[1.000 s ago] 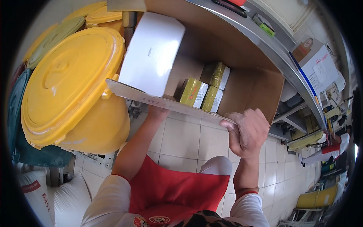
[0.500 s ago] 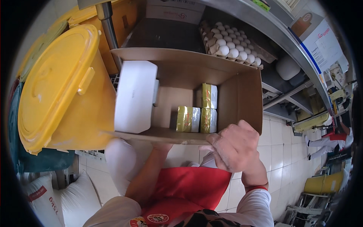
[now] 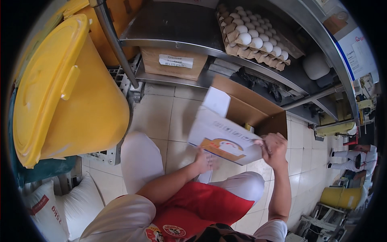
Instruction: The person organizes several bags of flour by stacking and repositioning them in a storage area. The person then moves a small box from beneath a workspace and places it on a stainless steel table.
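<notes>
An open cardboard box point(image 3: 201, 128), white with an orange print outside and brown inside, is tilted in front of my knees. My right hand point(image 3: 275, 150) is closed on the top edge of its near wall, at the right end. Below the box's lower left edge is my left hand point(image 3: 206, 161), its fingers stretched and a little smeared; whether it touches the box I cannot tell. Inside, a white carton point(image 3: 217, 101) stands at the left end. A sliver of a yellow packet point(image 3: 249, 128) shows behind the near wall, which hides the rest.
Ahead is a metal shelf point(image 3: 173, 30) bearing trays of white eggs point(image 3: 256, 40), with a labelled brown box point(image 3: 171, 64) below. A large yellow lidded bin point(image 3: 92, 101) stands left, white sacks point(image 3: 80, 201) lower left. Another person point(image 3: 358, 157) is far right.
The box has moved right and tilted, so its printed outer wall now shows and most packets are hidden. My left hand has come into fuller view, and the lower shelf is uncovered.
</notes>
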Tool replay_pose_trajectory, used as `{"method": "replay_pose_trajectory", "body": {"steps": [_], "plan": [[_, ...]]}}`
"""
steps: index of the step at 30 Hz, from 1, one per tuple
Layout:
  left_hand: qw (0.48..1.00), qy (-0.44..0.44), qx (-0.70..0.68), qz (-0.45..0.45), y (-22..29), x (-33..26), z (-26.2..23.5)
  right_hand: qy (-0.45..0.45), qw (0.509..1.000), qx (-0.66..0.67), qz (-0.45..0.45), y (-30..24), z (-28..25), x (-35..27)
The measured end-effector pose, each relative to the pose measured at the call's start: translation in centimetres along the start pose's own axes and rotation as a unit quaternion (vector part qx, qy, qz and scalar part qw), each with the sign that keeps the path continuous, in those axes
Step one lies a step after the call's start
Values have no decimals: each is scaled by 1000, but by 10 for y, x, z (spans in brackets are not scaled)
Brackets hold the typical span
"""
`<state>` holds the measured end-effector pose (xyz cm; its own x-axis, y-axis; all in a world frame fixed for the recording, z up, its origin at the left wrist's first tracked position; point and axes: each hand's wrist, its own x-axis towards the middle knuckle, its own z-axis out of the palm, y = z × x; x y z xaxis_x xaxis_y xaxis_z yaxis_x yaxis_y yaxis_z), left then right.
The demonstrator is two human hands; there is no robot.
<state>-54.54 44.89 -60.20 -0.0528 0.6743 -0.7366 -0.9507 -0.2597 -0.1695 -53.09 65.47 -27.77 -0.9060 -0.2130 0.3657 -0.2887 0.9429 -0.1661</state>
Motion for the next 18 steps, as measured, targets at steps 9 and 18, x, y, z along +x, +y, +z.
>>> {"method": "replay_pose_trajectory", "body": {"steps": [9, 18], "plan": [[956, 67, 265, 105, 29, -32, 24, -20, 938, -123, 325, 127, 51, -218], [919, 81, 193, 334, 85, -92, 49, -44, 861, -247, 442, 155, 33, -284]]}}
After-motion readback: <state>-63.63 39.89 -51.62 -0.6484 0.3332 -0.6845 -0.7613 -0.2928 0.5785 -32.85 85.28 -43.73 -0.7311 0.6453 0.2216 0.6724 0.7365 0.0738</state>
